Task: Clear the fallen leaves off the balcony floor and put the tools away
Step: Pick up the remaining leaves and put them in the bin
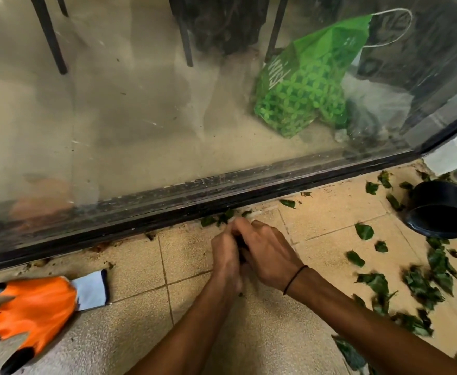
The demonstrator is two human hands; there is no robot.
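White lettering runs up the side of the green patterned bag [303, 85] behind the glass door [141, 104] in the upper right of the frame, but it is turned sideways and too partial to read.

The fallen leaves [422, 288] are dark green, curled and torn, some blurred. Most lie scattered over the beige floor tiles [141, 266] at the right and lower right, near a black pot [438, 209] tipped on its side by the right edge. A few more sit against the dark door track [168, 209] at centre, just above the hands.

Both hands meet at the centre of the frame, low over the tiles. The left hand [226, 255] and the right hand [269, 253] have their fingers curled together around something small and dark between them; what it is cannot be told. The right wrist wears a thin black band [295, 280].

At the lower left an orange glove [32, 309] with black fingertips and a pale cuff lies on the tiles, well apart from the hands.
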